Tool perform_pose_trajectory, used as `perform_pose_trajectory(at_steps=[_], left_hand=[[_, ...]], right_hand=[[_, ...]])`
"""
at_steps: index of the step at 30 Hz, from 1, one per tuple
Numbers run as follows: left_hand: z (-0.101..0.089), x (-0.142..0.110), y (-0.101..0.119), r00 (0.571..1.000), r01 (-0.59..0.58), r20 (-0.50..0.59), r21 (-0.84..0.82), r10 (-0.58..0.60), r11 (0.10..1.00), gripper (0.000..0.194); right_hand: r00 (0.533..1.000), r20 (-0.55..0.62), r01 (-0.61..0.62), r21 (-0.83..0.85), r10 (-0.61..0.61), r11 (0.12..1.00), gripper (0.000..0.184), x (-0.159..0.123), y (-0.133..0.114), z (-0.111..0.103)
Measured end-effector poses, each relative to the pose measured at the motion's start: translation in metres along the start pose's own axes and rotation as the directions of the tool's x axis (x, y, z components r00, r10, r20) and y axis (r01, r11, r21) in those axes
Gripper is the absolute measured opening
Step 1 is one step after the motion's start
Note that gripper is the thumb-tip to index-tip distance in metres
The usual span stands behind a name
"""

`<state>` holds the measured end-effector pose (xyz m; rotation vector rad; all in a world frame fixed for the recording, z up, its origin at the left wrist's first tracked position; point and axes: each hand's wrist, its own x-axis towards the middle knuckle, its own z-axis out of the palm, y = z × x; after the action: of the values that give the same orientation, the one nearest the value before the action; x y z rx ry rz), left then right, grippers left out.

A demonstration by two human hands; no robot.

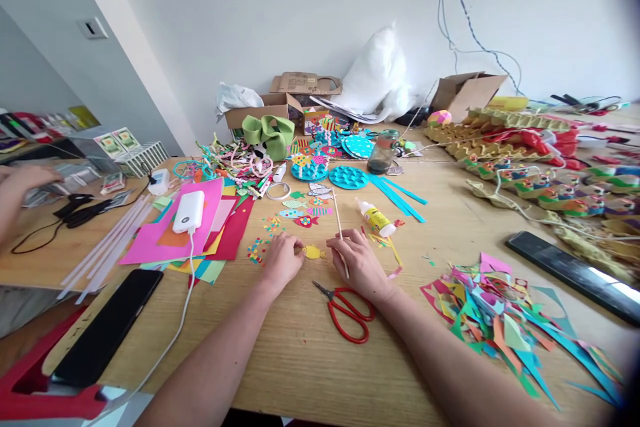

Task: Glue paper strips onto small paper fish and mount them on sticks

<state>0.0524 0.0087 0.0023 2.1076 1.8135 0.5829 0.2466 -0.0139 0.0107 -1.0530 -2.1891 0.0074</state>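
Observation:
A small yellow paper fish (314,252) lies on the table between my two hands. Its left end meets the closed fingertips of my left hand (281,260). My right hand (356,261) grips a thin wooden stick (337,212), which points up and away from me, and its fingertips are close to the fish's right end. Just below the right hand rest red-handled scissors (350,312). Colourful paper dots (257,251) are scattered beside my left hand. Decorated paper fish (306,221) lie beyond, and a yellow-labelled glue bottle (377,219) lies on its side to the right.
Coloured paper sheets (175,240) with a white power bank (189,211) on top lie left. Paper scraps (500,313) and a black phone (575,273) are right. Blue round pieces (349,177), a glass jar (384,152) and egg cartons (510,173) stand farther back. Another person's hand (25,180) is far left.

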Motion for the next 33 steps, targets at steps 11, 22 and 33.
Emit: perform_pose_trajectory(at_steps=[11, 22, 33], left_hand=[[0.0025, -0.0023, -0.0010, 0.997, -0.035, -0.062, -0.001, 0.035, 0.999, 0.006], [0.0033, -0.0014, -0.0014, 0.997, -0.044, -0.069, 0.002, 0.044, 0.999, 0.005], [0.0027, -0.0019, -0.0021, 0.996, -0.039, -0.079, -0.052, 0.034, 0.998, 0.010]], right_hand=[[1.000, 0.007, -0.016, 0.035, 0.016, 0.999, 0.021, 0.0004, -0.0010, 0.0003], [1.000, -0.001, -0.016, 0.034, 0.016, 0.999, 0.020, 0.0010, -0.0028, -0.0016], [1.000, -0.029, 0.011, 0.035, -0.010, 0.999, 0.024, 0.0009, -0.0016, -0.0006]])
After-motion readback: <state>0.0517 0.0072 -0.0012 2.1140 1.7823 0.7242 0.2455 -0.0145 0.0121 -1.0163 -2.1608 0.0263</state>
